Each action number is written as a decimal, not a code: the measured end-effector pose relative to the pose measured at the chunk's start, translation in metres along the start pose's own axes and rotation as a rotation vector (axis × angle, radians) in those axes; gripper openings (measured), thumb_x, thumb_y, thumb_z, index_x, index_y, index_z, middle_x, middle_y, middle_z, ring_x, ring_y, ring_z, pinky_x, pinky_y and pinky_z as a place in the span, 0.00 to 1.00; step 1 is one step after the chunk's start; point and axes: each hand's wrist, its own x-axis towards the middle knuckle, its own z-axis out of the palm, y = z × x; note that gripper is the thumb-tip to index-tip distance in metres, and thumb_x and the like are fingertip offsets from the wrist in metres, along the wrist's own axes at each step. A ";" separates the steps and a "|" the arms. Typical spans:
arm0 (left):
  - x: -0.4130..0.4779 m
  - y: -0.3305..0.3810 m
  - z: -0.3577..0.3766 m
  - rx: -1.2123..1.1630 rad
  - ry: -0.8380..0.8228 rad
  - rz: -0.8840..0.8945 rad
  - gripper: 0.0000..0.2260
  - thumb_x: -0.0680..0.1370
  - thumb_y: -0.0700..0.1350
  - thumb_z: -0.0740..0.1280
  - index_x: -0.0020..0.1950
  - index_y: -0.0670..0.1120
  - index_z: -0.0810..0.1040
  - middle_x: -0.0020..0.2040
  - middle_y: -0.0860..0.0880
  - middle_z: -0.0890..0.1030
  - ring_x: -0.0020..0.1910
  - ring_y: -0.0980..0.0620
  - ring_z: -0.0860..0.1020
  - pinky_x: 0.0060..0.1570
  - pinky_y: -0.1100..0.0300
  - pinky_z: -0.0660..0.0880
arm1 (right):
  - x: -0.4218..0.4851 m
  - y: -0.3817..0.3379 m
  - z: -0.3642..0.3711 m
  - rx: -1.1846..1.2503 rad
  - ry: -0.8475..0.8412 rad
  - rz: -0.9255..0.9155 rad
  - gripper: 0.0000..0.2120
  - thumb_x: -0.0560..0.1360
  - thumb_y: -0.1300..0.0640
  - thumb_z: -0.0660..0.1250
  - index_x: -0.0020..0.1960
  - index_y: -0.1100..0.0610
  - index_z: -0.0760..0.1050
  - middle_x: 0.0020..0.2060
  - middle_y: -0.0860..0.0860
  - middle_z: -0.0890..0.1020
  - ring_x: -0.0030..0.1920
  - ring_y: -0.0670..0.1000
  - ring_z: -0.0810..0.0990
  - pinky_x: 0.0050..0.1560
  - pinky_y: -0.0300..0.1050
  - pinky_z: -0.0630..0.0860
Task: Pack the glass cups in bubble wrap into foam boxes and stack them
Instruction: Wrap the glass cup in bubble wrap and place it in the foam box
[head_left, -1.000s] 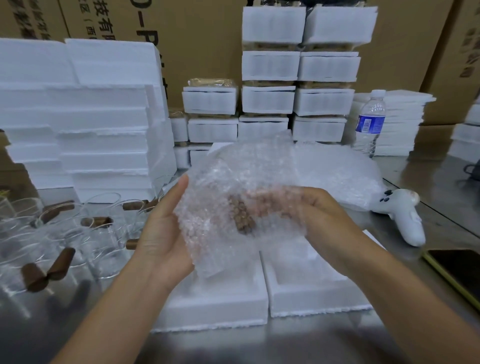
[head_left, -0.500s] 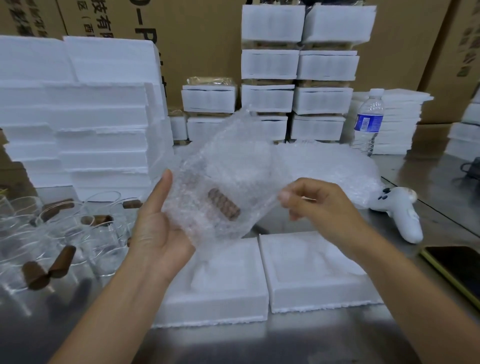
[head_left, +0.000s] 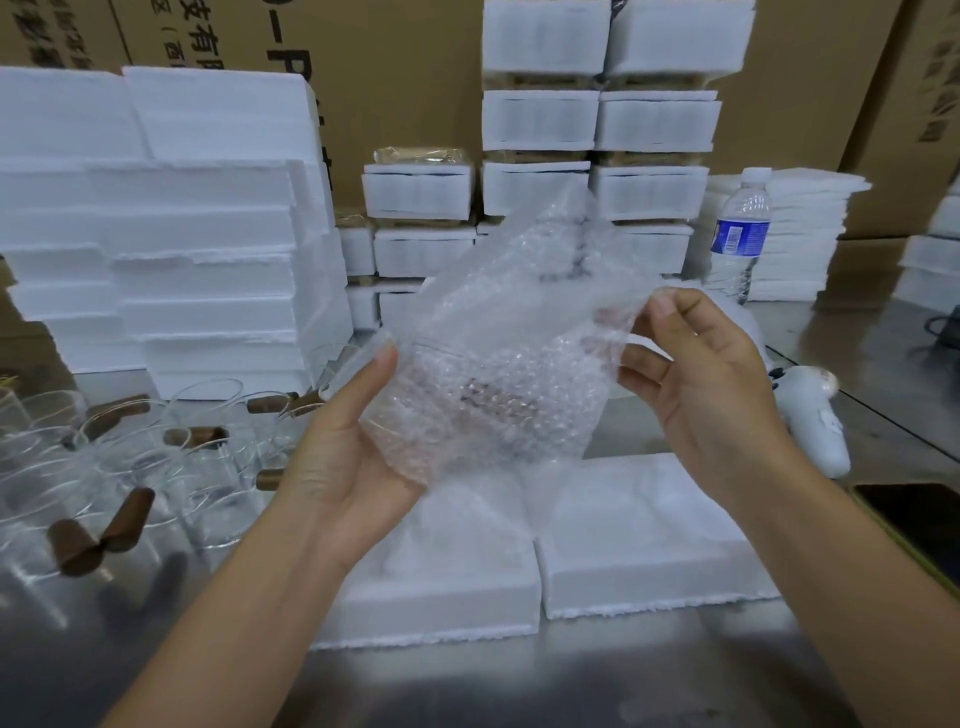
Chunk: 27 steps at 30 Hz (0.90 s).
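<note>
Inspection of the packing station, positions given from the bubble-wrap pouch (head_left: 519, 332).

1. One bubble-wrap pouch is held in the air, tilted, mouth uppermost. One glass cup (head_left: 467, 415) lies in its lower part; the cup's brown handle shows through the wrap.
2. The left hand (head_left: 353, 462) cradles the pouch's lower left, thumb pressed up along its edge. The fingers are hidden behind the wrap. The hand is closed about the pouch and the cup within.
3. The right hand (head_left: 711, 395) pinches the pouch's upper right edge between thumb and forefinger; the remaining fingers are loosely curled.
4. Directly below the pouch, two open foam boxes (head_left: 649, 566) sit side by side on the steel table (head_left: 519, 686), touching each other.
5. Left of the pouch stand loose glass cups (head_left: 208, 415). At least five brown handles are countable; the overlapping glass prevents a firm cup count.
6. Further left of the pouch: one large stack of foam pieces (head_left: 156, 234).
7. Behind the pouch: closed foam boxes (head_left: 540, 124) stacked in three columns, backed by cardboard cartons (head_left: 389, 78).
8. Right of the pouch: one water bottle (head_left: 737, 239), one stack of thin foam sheets (head_left: 800, 234), one white controller (head_left: 810, 431) and one dark-screened phone (head_left: 914, 525).
</note>
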 end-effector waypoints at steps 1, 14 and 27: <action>0.000 -0.002 0.001 0.041 0.000 -0.005 0.29 0.52 0.43 0.84 0.52 0.43 0.85 0.57 0.42 0.82 0.54 0.41 0.81 0.47 0.41 0.79 | 0.000 -0.001 0.000 0.031 0.009 0.002 0.07 0.79 0.55 0.59 0.43 0.53 0.73 0.41 0.47 0.84 0.41 0.49 0.84 0.43 0.40 0.78; 0.000 -0.011 0.008 0.141 0.028 0.181 0.22 0.61 0.54 0.78 0.52 0.48 0.85 0.57 0.45 0.83 0.56 0.47 0.81 0.52 0.50 0.79 | -0.008 0.010 0.013 -0.104 -0.042 0.056 0.33 0.62 0.35 0.65 0.65 0.35 0.59 0.49 0.35 0.80 0.50 0.37 0.80 0.45 0.33 0.76; 0.004 -0.017 0.001 0.826 0.126 0.453 0.44 0.57 0.74 0.70 0.68 0.54 0.70 0.60 0.55 0.80 0.61 0.53 0.78 0.58 0.55 0.75 | -0.017 0.033 0.019 -0.225 -0.111 0.061 0.02 0.74 0.55 0.67 0.45 0.51 0.78 0.37 0.50 0.85 0.39 0.49 0.84 0.39 0.38 0.79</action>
